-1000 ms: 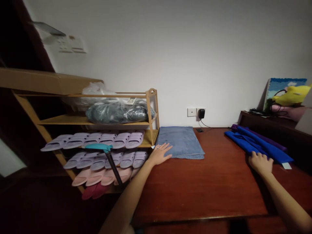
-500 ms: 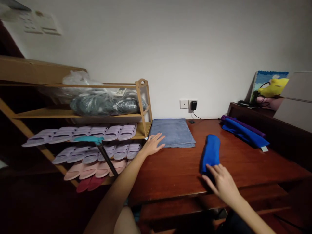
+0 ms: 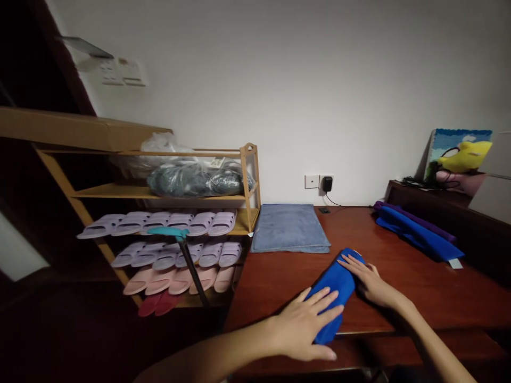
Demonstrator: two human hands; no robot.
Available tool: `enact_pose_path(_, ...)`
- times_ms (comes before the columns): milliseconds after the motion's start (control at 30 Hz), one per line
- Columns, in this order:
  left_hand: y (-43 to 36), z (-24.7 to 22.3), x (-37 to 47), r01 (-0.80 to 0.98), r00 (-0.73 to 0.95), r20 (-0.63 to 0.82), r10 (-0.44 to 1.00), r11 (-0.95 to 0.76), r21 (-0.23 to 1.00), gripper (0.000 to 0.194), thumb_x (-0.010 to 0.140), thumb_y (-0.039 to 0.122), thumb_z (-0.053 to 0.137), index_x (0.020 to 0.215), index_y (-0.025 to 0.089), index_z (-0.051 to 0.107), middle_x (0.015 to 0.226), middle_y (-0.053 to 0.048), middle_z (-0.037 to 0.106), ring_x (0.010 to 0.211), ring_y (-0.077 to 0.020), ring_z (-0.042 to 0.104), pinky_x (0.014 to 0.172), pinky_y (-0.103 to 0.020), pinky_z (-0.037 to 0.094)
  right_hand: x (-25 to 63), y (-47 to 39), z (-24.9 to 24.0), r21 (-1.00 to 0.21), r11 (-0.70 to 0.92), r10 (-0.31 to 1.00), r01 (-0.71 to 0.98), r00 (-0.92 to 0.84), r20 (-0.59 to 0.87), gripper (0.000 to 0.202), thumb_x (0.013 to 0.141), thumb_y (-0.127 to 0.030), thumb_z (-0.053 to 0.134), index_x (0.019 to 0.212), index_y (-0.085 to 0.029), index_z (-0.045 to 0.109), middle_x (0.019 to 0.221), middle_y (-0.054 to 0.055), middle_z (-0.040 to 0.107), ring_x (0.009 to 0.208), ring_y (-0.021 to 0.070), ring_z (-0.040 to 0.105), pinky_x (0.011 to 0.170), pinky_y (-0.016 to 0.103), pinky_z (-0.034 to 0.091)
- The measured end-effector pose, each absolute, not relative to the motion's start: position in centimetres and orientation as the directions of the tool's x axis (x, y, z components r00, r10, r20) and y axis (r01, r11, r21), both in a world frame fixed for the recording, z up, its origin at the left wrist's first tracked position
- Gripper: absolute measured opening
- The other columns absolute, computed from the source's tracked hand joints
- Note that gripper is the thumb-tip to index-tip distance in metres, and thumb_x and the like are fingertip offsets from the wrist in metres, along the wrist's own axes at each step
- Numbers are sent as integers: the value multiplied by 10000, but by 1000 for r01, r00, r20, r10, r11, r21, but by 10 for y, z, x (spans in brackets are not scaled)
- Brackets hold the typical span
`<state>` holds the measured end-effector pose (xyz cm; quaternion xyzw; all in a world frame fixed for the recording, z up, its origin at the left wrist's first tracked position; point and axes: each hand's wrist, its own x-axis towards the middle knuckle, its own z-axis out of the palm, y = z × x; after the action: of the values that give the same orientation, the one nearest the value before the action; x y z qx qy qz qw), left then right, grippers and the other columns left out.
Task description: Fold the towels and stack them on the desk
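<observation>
A folded blue cloth (image 3: pixel 332 284) lies slantwise on the brown wooden table (image 3: pixel 275 287), its near end at the front edge. My left hand (image 3: pixel 305 324) rests on the near part of the cloth with its fingers spread. Across the far end lie the stretched fingers of my right hand (image 3: pixel 371 282); its thumb is hidden. Behind the hands, a grey-blue folded cloth (image 3: pixel 291 227) lies flat near the wall. Farther right are another blue cloth (image 3: pixel 417 231) and a purple cloth (image 3: pixel 427 223), side by side.
On the left stands a wooden rack (image 3: pixel 250 186) with rows of lilac slippers (image 3: pixel 221 222) and pink slippers (image 3: pixel 205 280). A teal-topped pole (image 3: pixel 191 266) stands before it. At the wall is a black plug adapter (image 3: pixel 327 184). A dark raised ledge (image 3: pixel 431 198) borders the table's right.
My left hand has moved from the grey-blue cloth onto the blue cloth. The blue cloth has turned slantwise and come nearer. My right hand has shifted to its far end. The view has turned slightly left.
</observation>
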<state>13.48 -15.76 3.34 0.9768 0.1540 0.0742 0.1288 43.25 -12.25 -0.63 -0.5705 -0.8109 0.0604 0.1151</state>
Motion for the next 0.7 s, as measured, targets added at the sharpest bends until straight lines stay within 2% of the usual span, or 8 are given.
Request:
enact_pose_path(200, -153, 28, 109, 352, 915, 118, 386, -906, 235, 671, 903, 418, 501, 1483, 305, 184, 1543, -7, 174, 1410, -241, 173, 1131, -465, 218, 429, -146, -12, -201, 297, 950, 934, -267, 163, 721, 741, -147, 361, 1429, -359, 317, 1478, -3, 345, 1348, 237, 299, 1030, 523, 231)
enact_pose_path(367, -149, 24, 62, 435, 861, 202, 468, -881, 187, 570, 926, 182, 429, 1454, 332, 272, 1474, 25, 360, 1371, -199, 294, 1133, -437, 241, 423, -194, -5, -235, 319, 942, 918, -280, 185, 600, 870, -346, 411, 1451, -369, 261, 1385, 36, 469, 1247, 268, 404, 1026, 514, 255)
enact_pose_path(467, -142, 11, 33, 473, 822, 301, 482, -874, 110, 524, 917, 120, 400, 1412, 292, 376, 1408, 10, 466, 1328, -188, 379, 1120, -414, 287, 410, -223, -12, -226, 350, 933, 909, -316, 174, 660, 865, -484, 461, 1465, -394, 201, 1420, 30, 430, 1239, 292, 405, 1028, 513, 266)
enact_pose_path(533, -138, 5, 19, 492, 797, 384, 466, -870, 35, 486, 914, 96, 386, 1372, 248, 440, 1356, -12, 527, 1296, -186, 427, 1102, -397, 324, 402, -235, -19, -195, 376, 921, 906, -342, 185, 712, 844, -520, 495, 1469, -405, 173, 1459, 20, 374, 1252, 310, 392, 1021, 521, 275)
enact_pose_path(600, -135, 2, 11, 489, 786, 452, 422, -871, -37, 438, 922, 92, 385, 1327, 222, 490, 1299, -31, 581, 1251, -186, 483, 1075, -389, 359, 396, -241, -24, -150, 394, 907, 907, -357, 221, 697, 858, -473, 500, 1470, -403, 172, 1459, 23, 376, 1248, 310, 407, 1002, 516, 296)
enact_pose_path(700, -134, 6, 5, 441, 788, 520, 329, -892, -104, 373, 936, 87, 393, 1255, 205, 545, 1213, -45, 642, 1171, -181, 556, 1005, -374, 420, 393, -239, -17, -96, 466, 863, 880, -428, 267, 604, 906, -276, 436, 1465, -367, 225, 1420, 24, 436, 1243, 249, 436, 999, 457, 326)
